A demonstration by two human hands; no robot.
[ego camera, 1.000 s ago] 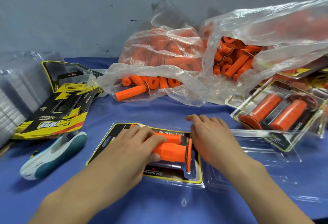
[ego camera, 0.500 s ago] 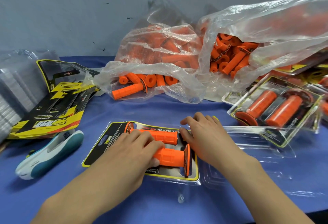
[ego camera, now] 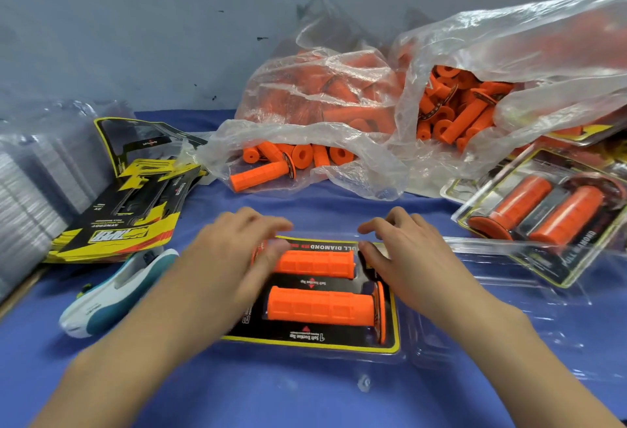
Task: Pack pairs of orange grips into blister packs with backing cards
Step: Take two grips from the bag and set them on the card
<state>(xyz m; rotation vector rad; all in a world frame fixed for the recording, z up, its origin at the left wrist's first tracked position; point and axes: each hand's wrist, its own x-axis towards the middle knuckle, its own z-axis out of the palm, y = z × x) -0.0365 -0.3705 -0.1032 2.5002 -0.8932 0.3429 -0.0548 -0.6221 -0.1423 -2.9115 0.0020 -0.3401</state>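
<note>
From my end, both forearms come in from the bottom corners. My left hand [ego camera: 234,258] and right hand [ego camera: 410,258] sit palm-down with loose fingers, gripping nothing, either side of the upper grip [ego camera: 314,263]. The lower grip [ego camera: 319,305] lies beneath it on the backing card [ego camera: 305,339], dead centre.

Near blister [ego camera: 424,342]: I count two, far orange grip [ego camera: 314,263] and near orange grip [ego camera: 319,305], on one backing card [ego camera: 305,339]. Right: one filled pack [ego camera: 543,217], two grips inside. Far: two clear bags, left bag [ego camera: 305,95], right bag [ego camera: 526,37], loose grips beyond counting. Left: one card stack [ego camera: 129,224], one teal-white tool [ego camera: 115,292].
</note>
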